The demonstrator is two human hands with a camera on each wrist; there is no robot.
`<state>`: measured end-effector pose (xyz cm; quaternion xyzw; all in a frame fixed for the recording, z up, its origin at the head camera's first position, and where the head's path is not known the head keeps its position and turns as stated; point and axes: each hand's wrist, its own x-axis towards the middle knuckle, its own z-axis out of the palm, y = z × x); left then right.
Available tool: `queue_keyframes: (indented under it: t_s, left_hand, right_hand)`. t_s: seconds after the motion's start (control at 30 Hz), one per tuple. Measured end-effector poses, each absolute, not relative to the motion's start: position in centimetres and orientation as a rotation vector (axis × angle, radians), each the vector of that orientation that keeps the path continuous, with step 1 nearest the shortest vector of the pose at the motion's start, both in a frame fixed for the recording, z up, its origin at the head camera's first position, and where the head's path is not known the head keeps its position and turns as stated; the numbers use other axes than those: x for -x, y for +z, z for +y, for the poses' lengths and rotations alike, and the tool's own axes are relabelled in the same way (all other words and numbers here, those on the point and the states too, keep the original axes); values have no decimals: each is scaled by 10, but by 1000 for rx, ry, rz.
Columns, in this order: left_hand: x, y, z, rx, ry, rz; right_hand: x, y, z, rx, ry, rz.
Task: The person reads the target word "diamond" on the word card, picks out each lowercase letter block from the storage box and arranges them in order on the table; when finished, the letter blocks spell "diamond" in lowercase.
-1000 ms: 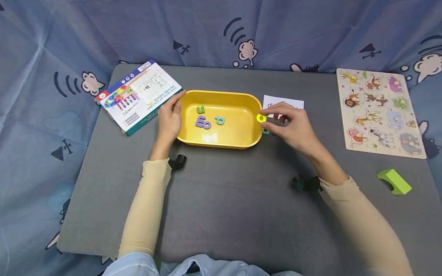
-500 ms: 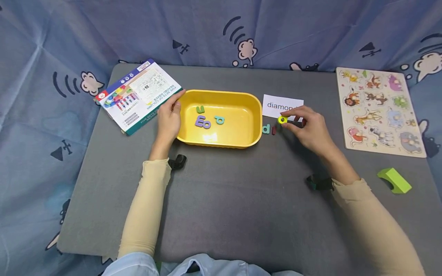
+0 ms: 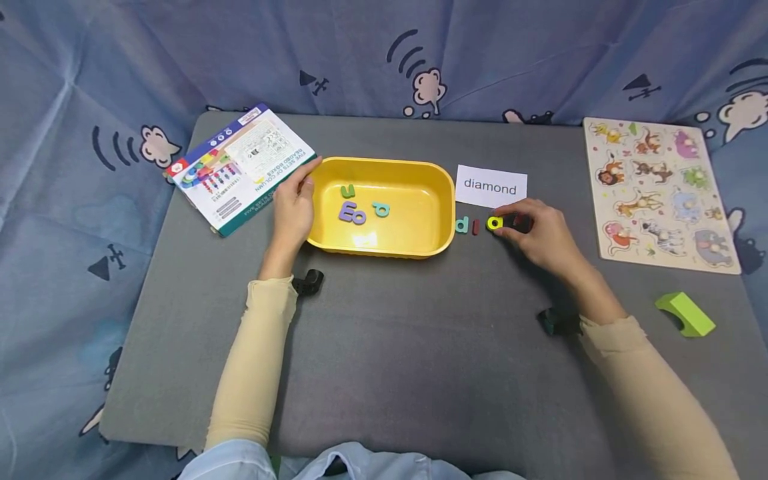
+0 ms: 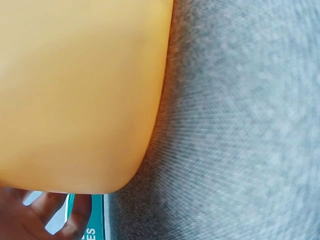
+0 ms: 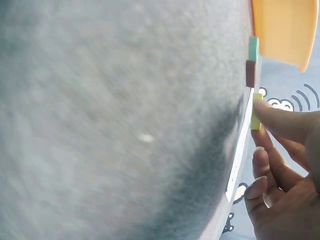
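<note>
My right hand [image 3: 543, 237] pinches a yellow letter piece with a round hole [image 3: 495, 223] between thumb and fingers, low over the table. In the right wrist view the yellow piece [image 5: 257, 112] appears edge-on. To its left lie a teal letter d [image 3: 461, 225] and a dark red letter i [image 3: 476, 227]. Just above the letters is a white card [image 3: 491, 186] reading "diamond". My left hand [image 3: 293, 212] rests against the left end of a yellow tray [image 3: 384, 252], its fingers extended along the rim. In the left wrist view some fingertips are hidden behind the tray.
Several foam letters, such as a purple m [image 3: 347, 211] and a green one [image 3: 348, 191], lie inside the tray. A boxed toy [image 3: 243, 167] is at the left, an animal puzzle board [image 3: 663, 197] at the right. A green arched block [image 3: 685, 315] lies near the right edge.
My right hand has carried the yellow letter piece from the tray's right rim rightward, then down beside the red letter. The word on the card is now uncovered. My left hand stays put.
</note>
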<state>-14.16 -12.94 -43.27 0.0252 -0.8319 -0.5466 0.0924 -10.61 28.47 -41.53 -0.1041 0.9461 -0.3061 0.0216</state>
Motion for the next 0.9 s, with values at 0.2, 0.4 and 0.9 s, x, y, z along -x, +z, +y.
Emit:
queue_keyframes:
  t_s: [0.2, 0.4, 0.9]
  left_hand:
    - [141, -432, -129, -73, -1632, -2467]
    - [140, -433, -129, -82, -1631, -2474]
    - [141, -430, -128, -80, -1632, -2467]
  right_hand:
    - [105, -421, 285, 365, -941, 2914]
    - [107, -425, 284, 391, -928, 2915]
    - [120, -392, 246, 435, -1069, 2947]
